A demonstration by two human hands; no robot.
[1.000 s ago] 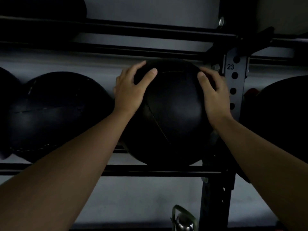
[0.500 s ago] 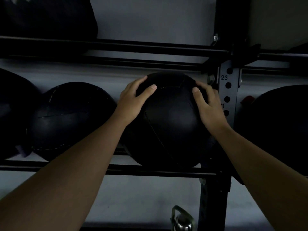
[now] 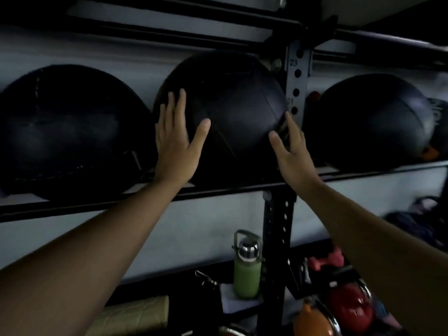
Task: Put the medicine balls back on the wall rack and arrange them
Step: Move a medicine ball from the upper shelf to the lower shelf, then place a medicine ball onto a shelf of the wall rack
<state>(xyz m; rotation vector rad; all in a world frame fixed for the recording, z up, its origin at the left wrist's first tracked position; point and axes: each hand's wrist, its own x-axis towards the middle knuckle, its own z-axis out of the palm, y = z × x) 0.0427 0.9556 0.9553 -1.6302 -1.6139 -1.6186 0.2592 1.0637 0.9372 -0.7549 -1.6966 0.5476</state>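
Observation:
A black medicine ball (image 3: 232,105) rests on the wall rack's lower rail (image 3: 97,207), between another black ball (image 3: 68,132) on its left and a third black ball (image 3: 368,122) beyond the upright post (image 3: 297,76). My left hand (image 3: 177,144) lies flat on the middle ball's lower left side, fingers spread. My right hand (image 3: 291,151) touches its lower right edge with fingers apart, next to the post. Neither hand grips the ball.
An upper rail runs above the balls. Below the rack stand a green bottle (image 3: 246,270), a rolled mat (image 3: 135,314), a red kettlebell (image 3: 349,304), an orange one (image 3: 312,321) and pink dumbbells (image 3: 327,260). Dark cloth lies at the right.
Both hands slid from the top of the middle ball down to its lower sides and opened. The view tilted down and right, showing the floor items.

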